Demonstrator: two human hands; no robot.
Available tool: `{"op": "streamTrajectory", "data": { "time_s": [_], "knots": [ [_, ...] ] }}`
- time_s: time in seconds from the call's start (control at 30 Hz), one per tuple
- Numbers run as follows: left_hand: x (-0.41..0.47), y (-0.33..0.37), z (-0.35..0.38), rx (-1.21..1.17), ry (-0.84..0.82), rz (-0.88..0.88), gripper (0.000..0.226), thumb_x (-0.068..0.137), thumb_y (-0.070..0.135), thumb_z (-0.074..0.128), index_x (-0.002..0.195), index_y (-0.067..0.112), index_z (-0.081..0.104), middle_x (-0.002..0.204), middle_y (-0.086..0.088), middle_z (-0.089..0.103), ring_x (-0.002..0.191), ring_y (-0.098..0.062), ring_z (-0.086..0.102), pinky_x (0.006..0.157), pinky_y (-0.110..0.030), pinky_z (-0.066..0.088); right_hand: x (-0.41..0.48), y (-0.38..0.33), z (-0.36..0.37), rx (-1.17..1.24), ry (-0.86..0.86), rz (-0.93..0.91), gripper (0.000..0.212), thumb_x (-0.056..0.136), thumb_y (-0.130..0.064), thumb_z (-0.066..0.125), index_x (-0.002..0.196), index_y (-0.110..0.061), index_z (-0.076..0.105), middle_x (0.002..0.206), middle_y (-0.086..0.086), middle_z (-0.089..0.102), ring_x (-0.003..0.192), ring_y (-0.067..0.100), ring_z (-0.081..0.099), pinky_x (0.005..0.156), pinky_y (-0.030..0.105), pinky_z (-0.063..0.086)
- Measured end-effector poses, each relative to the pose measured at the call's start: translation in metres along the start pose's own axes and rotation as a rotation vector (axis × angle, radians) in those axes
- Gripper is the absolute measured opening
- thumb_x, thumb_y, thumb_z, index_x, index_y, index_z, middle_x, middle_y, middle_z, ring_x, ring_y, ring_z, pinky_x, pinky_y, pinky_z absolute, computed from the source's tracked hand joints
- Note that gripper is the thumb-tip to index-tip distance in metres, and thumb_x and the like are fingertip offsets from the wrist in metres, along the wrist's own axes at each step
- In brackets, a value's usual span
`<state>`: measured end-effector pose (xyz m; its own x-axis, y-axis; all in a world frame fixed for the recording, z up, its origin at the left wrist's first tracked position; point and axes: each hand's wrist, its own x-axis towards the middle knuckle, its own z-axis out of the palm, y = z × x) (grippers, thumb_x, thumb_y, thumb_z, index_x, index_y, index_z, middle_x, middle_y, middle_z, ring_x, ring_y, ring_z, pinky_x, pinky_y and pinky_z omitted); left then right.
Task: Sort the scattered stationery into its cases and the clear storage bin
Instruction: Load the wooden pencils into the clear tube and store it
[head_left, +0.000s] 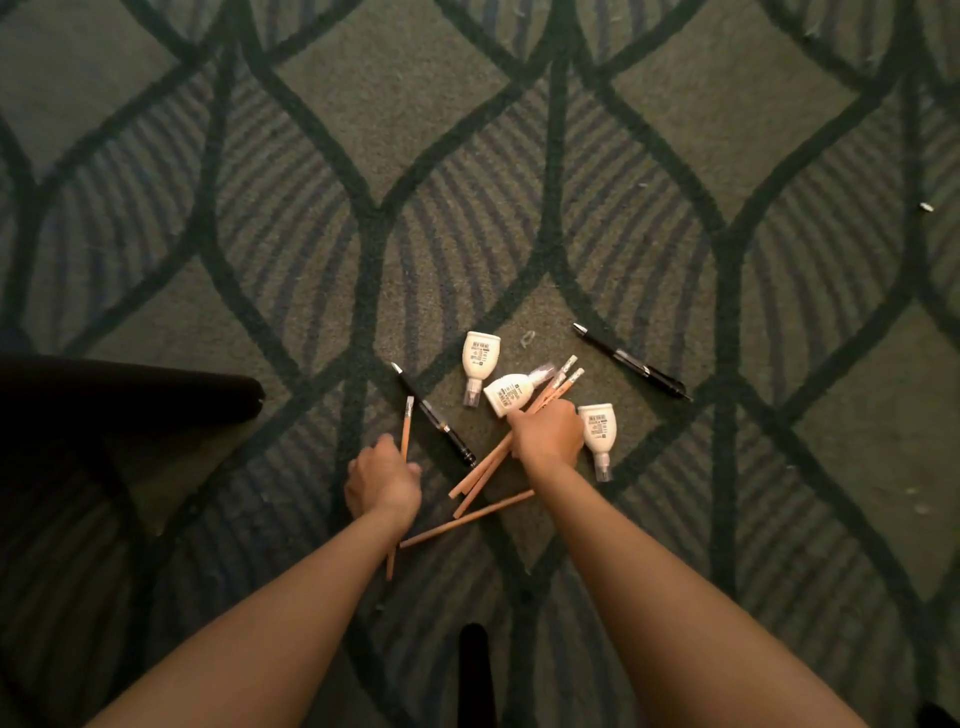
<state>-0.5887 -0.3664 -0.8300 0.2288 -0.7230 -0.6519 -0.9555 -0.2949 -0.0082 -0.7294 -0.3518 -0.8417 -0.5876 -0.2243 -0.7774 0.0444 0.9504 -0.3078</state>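
Note:
Stationery lies scattered on a patterned carpet. My right hand (548, 434) grips a bundle of orange pencils (485, 470) whose eraser ends fan out past the fingers. My left hand (383, 480) holds a single orange pencil (406, 431) that stands nearly vertical in the frame. Another orange pencil (467, 518) lies loose between my wrists. Three white correction-fluid bottles sit close by: one (480, 358) at the back, one (506, 393) just above my right hand, one (597, 431) to its right. No case or storage bin is in view.
A black pen (434, 413) lies between my hands and a second black pen (631, 361) lies at the right. A dark furniture leg (130, 387) reaches in from the left, and a dark post (475, 670) stands at the bottom centre. Small white scraps dot the carpet.

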Motion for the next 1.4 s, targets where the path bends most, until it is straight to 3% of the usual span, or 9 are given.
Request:
{"op": "streamTrajectory", "data": {
  "time_s": [0.13,0.3,0.43,0.77,0.9,1.0,1.07,1.23,1.4],
  "knots": [
    [-0.014,0.017,-0.009,-0.316,0.142,0.225,0.02,0.099,0.017,0.036,0.103,0.003,0.049,0.099,-0.018,0.058,0.086,-0.031,0.055,0.069,-0.038,0.042,0.0,0.002,-0.005,0.125,-0.091,-0.016,0.018,0.083,-0.021,0.061,0.083,-0.004,0.065,0.086,0.014,0.068,0.079,0.026,0.065,0.073,0.035,0.052],
    [-0.008,0.042,-0.019,-0.61,-0.15,0.311,0.021,0.098,0.015,0.036,0.085,0.012,0.053,0.08,-0.01,0.062,0.082,-0.03,0.062,0.078,-0.042,0.053,-0.004,-0.003,-0.035,0.269,-0.388,-0.167,0.019,0.087,-0.005,0.05,0.069,-0.01,0.054,0.06,0.006,0.055,0.035,0.003,0.044,0.036,0.014,0.034],
    [-0.017,0.053,-0.023,-0.71,-0.492,0.279,0.026,0.1,0.017,0.033,0.08,0.014,0.05,0.067,-0.012,0.057,0.056,-0.023,0.057,0.055,-0.031,0.051,-0.003,-0.007,-0.042,0.448,-0.464,-0.197,0.014,0.09,-0.004,0.049,0.08,-0.013,0.054,0.065,0.002,0.057,0.04,0.001,0.045,0.04,0.013,0.034],
    [-0.018,0.059,-0.022,-0.677,-0.444,0.266,0.047,0.092,0.051,0.042,0.061,0.016,0.045,0.043,0.005,0.033,0.028,-0.005,0.028,0.033,-0.013,0.02,-0.001,-0.014,-0.036,0.772,-0.552,-0.156,0.02,0.097,-0.014,0.047,0.08,-0.011,0.056,0.065,0.003,0.055,0.051,0.008,0.047,0.049,0.018,0.038],
    [-0.01,0.047,-0.025,-0.83,-0.123,0.185,0.041,0.087,0.048,0.054,0.061,0.018,0.049,0.048,0.003,0.039,0.044,-0.017,0.036,0.047,-0.03,0.028,0.003,0.003,-0.038,0.307,-0.064,-0.393,0.03,0.096,-0.021,0.042,0.07,-0.012,0.055,0.067,0.004,0.054,0.062,0.015,0.047,0.059,0.031,0.038],
    [-0.012,0.04,-0.026,-0.769,0.016,0.16,0.032,0.087,0.04,0.059,0.069,0.015,0.057,0.058,0.002,0.047,0.055,-0.016,0.045,0.052,-0.028,0.033,-0.005,0.023,-0.043,-0.394,-0.244,-0.788,0.005,0.089,-0.019,0.051,0.086,-0.015,0.052,0.087,0.001,0.048,0.075,0.012,0.046,0.063,0.025,0.034],
    [-0.014,0.039,-0.026,-0.673,0.066,0.111,0.028,0.091,0.032,0.056,0.087,0.006,0.065,0.066,-0.002,0.052,0.064,-0.019,0.051,0.053,-0.029,0.035,-0.009,0.034,-0.046,-0.754,-0.403,-0.932,0.015,0.087,-0.026,0.054,0.099,-0.016,0.051,0.099,0.001,0.043,0.085,0.014,0.048,0.068,0.026,0.037],
    [-0.01,0.037,-0.024,-0.754,0.102,-0.016,0.03,0.096,0.029,0.046,0.079,0.009,0.06,0.062,-0.004,0.048,0.069,-0.029,0.055,0.07,-0.044,0.051,-0.013,0.048,-0.04,-1.005,-0.449,-1.062,0.023,0.093,-0.016,0.048,0.115,-0.011,0.046,0.114,0.007,0.044,0.098,0.021,0.049,0.067,0.028,0.035],
    [-0.014,0.034,-0.022,-0.812,0.139,-0.058,0.032,0.097,0.03,0.044,0.085,0.004,0.058,0.065,-0.005,0.049,0.07,-0.028,0.053,0.067,-0.043,0.046,-0.015,0.046,-0.04,-1.0,-0.48,-1.042,0.022,0.095,-0.012,0.045,0.116,-0.007,0.048,0.116,0.009,0.047,0.1,0.023,0.051,0.072,0.027,0.037]
  ]
}}
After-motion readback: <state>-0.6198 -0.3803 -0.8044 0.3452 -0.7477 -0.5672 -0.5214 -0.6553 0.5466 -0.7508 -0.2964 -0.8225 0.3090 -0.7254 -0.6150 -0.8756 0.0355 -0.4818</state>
